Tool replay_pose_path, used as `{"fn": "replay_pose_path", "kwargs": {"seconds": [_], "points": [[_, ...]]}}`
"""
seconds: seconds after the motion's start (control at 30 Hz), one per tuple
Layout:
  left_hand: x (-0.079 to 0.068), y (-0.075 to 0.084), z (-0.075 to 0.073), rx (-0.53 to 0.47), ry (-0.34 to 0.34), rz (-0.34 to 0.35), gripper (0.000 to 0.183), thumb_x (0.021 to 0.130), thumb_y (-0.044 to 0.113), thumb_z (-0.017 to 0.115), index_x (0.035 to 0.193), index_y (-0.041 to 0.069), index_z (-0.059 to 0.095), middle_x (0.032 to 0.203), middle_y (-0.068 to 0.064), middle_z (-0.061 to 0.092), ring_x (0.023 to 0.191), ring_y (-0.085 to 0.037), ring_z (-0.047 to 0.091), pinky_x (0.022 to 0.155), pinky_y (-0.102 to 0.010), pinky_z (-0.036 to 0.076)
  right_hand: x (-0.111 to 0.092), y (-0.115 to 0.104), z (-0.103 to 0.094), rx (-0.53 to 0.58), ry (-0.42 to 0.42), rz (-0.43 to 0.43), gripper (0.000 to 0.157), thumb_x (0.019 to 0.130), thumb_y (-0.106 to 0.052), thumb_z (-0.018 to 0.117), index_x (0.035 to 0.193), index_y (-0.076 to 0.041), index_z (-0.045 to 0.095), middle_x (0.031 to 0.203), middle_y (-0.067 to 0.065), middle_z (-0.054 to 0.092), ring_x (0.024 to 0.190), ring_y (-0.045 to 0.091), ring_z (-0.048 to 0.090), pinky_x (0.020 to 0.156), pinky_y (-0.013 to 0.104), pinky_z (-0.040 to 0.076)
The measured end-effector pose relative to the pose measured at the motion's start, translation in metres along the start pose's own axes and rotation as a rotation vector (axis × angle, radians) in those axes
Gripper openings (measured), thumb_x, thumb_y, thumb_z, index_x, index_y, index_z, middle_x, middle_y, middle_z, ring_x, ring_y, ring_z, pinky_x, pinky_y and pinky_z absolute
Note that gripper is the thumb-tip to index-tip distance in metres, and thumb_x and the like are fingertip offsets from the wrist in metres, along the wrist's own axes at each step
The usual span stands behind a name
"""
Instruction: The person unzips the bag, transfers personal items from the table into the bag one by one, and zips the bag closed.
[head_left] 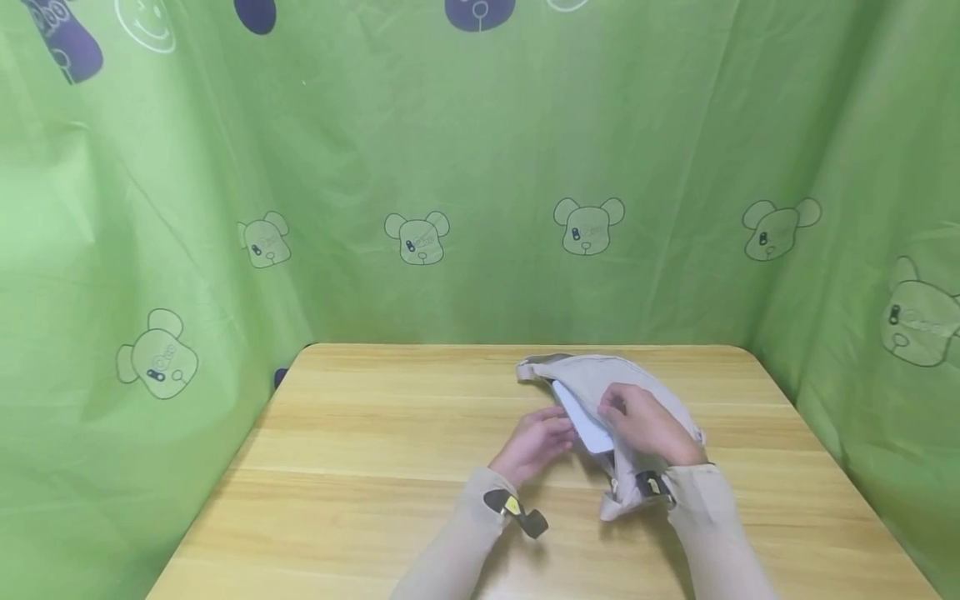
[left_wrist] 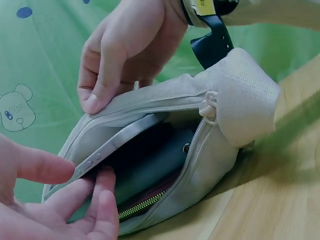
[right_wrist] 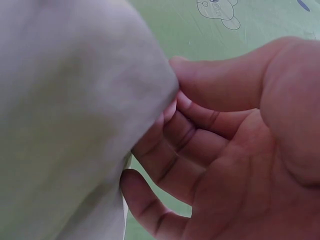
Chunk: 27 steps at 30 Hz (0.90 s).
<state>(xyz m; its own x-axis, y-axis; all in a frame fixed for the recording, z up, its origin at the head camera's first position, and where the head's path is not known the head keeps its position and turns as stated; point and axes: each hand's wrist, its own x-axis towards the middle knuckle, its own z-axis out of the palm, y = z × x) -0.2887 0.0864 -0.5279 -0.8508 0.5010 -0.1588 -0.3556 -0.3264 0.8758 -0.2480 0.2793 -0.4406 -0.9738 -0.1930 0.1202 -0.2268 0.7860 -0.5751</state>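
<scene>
A pale grey zip bag point(head_left: 652, 379) stands on the table with its zipped mouth spread. Out of it leans a pale blue-white phone point(head_left: 585, 421), small buttons along its edge point(left_wrist: 112, 145). My left hand point(head_left: 532, 443) reaches into the mouth, the thumb on one side of the phone's edge and the fingers on the other. With thumb and fingers my right hand point(head_left: 648, 425) pinches the bag's rim, as the right wrist view also shows. Deeper inside lie a dark green item point(left_wrist: 165, 162) with a round snap and a gold-toothed zipper point(left_wrist: 142, 205).
The wooden table point(head_left: 375, 433) has rounded far corners. Green printed curtains point(head_left: 487, 275) hang behind it and along both sides. A loose black strap end point(head_left: 534, 523) dangles from my left wrist. One strap end of the bag point(head_left: 613, 504) points toward me.
</scene>
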Motion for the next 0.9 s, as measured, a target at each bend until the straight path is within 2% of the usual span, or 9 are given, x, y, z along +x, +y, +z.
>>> {"fn": "replay_pose_path", "kwargs": {"seconds": [0.1, 0.2, 0.33, 0.43, 0.6, 0.9], "points": [[-0.0019, 0.0026, 0.0004, -0.039, -0.022, -0.022, 0.053, 0.098, 0.004, 0.057, 0.148, -0.008, 0.043, 0.113, -0.009, 0.071, 0.102, -0.017, 0.068, 0.105, -0.035, 0.055, 0.0000, -0.0003, -0.0006, -0.012, 0.009, -0.009, 0.006, 0.098, -0.010, 0.064, 0.094, -0.006, 0.066, 0.089, 0.009, 0.071, 0.081, 0.020, 0.063, 0.077, 0.043, 0.057], [-0.0034, 0.0048, 0.0012, -0.088, -0.068, -0.027, 0.053, 0.100, 0.002, 0.050, 0.151, -0.009, 0.039, 0.138, -0.024, 0.062, 0.124, -0.031, 0.065, 0.120, -0.045, 0.045, -0.0004, -0.0009, -0.0008, -0.012, 0.011, -0.005, 0.006, 0.097, -0.010, 0.064, 0.094, -0.006, 0.066, 0.089, 0.009, 0.071, 0.081, 0.020, 0.063, 0.078, 0.043, 0.057], [-0.0049, 0.0064, 0.0028, -0.138, -0.153, -0.029, 0.057, 0.101, -0.003, 0.040, 0.156, -0.010, 0.029, 0.160, -0.032, 0.037, 0.149, -0.045, 0.041, 0.129, -0.049, 0.031, -0.0014, -0.0016, -0.0004, -0.001, -0.002, 0.010, 0.006, 0.098, -0.010, 0.064, 0.095, -0.005, 0.066, 0.089, 0.010, 0.070, 0.080, 0.020, 0.062, 0.076, 0.040, 0.056], [-0.0047, 0.0057, 0.0035, -0.162, -0.186, -0.039, 0.061, 0.099, -0.004, 0.037, 0.158, -0.010, 0.023, 0.164, -0.033, 0.028, 0.153, -0.048, 0.032, 0.131, -0.048, 0.027, -0.0018, -0.0014, 0.0004, 0.013, -0.012, 0.018, 0.006, 0.098, -0.010, 0.064, 0.096, -0.004, 0.065, 0.088, 0.009, 0.069, 0.078, 0.019, 0.060, 0.072, 0.036, 0.053], [-0.0024, 0.0027, 0.0022, -0.150, -0.160, -0.061, 0.059, 0.101, 0.005, 0.041, 0.157, -0.008, 0.028, 0.163, -0.029, 0.035, 0.150, -0.043, 0.039, 0.129, -0.049, 0.030, -0.0016, 0.0002, 0.0013, 0.015, -0.008, 0.008, 0.006, 0.098, -0.009, 0.064, 0.095, -0.005, 0.065, 0.085, 0.007, 0.067, 0.075, 0.017, 0.058, 0.069, 0.032, 0.051], [0.0011, 0.0036, 0.0023, -0.295, -0.155, -0.103, 0.058, 0.101, 0.011, 0.042, 0.154, -0.008, 0.031, 0.159, -0.029, 0.037, 0.151, -0.046, 0.037, 0.129, -0.044, 0.032, -0.0004, 0.0005, 0.0021, 0.018, -0.010, 0.011, 0.006, 0.098, -0.009, 0.063, 0.094, -0.004, 0.065, 0.085, 0.008, 0.067, 0.075, 0.017, 0.059, 0.069, 0.033, 0.051]]}}
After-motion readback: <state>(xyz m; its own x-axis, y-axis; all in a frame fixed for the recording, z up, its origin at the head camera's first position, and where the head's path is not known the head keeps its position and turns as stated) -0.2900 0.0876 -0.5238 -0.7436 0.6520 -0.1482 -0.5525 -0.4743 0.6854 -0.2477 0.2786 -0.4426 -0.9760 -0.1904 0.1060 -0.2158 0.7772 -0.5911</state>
